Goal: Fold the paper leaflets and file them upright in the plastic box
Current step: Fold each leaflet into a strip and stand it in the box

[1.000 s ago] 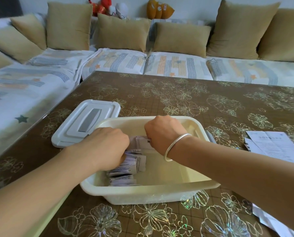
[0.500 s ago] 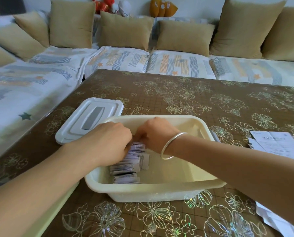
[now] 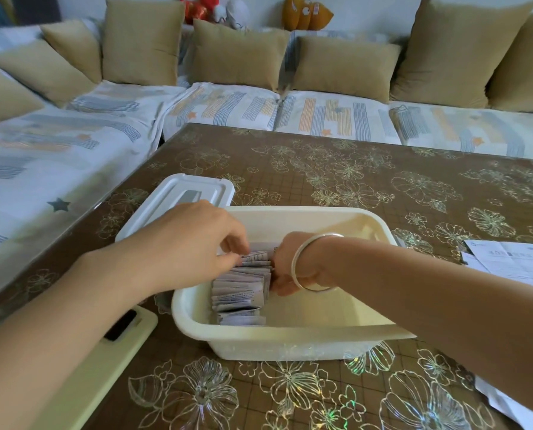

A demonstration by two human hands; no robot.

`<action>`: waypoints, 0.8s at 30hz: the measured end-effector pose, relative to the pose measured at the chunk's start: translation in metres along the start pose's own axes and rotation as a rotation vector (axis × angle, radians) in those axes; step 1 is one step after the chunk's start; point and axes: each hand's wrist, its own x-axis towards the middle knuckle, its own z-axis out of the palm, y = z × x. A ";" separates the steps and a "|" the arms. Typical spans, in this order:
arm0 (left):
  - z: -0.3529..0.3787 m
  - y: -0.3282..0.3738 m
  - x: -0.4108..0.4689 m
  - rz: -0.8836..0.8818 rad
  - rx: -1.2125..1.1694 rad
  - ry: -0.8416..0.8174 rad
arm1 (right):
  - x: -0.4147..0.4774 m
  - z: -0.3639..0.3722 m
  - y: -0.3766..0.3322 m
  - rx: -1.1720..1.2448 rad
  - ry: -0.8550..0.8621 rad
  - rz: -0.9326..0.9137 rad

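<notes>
A cream plastic box stands on the brown flowered table. Inside, along its left part, a row of several folded leaflets stands upright. My left hand reaches over the box's left rim, and its thumb and fingers pinch the tops of the leaflets at the far end of the row. My right hand, with a silver bangle on the wrist, is down in the box and presses against the row's right side; its fingers are hidden behind the wrist.
The box's white lid lies just behind my left hand. Unfolded leaflets lie at the table's right edge, and more paper at lower right. A phone in a pale case lies near my left forearm. A sofa surrounds the table.
My right hand has dropped lower into the box, to the right side of the row. My left hand has lifted a little and now pinches the leaflet tops.
</notes>
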 end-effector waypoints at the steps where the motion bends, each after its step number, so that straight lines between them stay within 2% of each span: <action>1: 0.001 0.002 0.001 0.009 0.002 -0.022 | 0.000 0.001 -0.001 0.087 0.004 0.024; 4: 0.004 0.014 0.006 0.047 0.041 -0.143 | -0.003 0.000 0.004 0.197 -0.003 0.033; 7: 0.012 0.027 0.013 0.050 0.136 -0.346 | -0.010 -0.003 0.008 0.182 0.025 0.025; 9: 0.018 0.031 0.018 0.025 0.194 -0.418 | -0.013 -0.005 0.009 0.137 0.027 0.042; 16: 0.026 0.030 0.023 0.011 0.327 -0.312 | -0.025 -0.001 0.012 -0.105 -0.256 0.060; 24: 0.029 0.026 0.028 0.010 0.300 -0.321 | -0.018 0.017 0.011 -0.078 -0.282 -0.083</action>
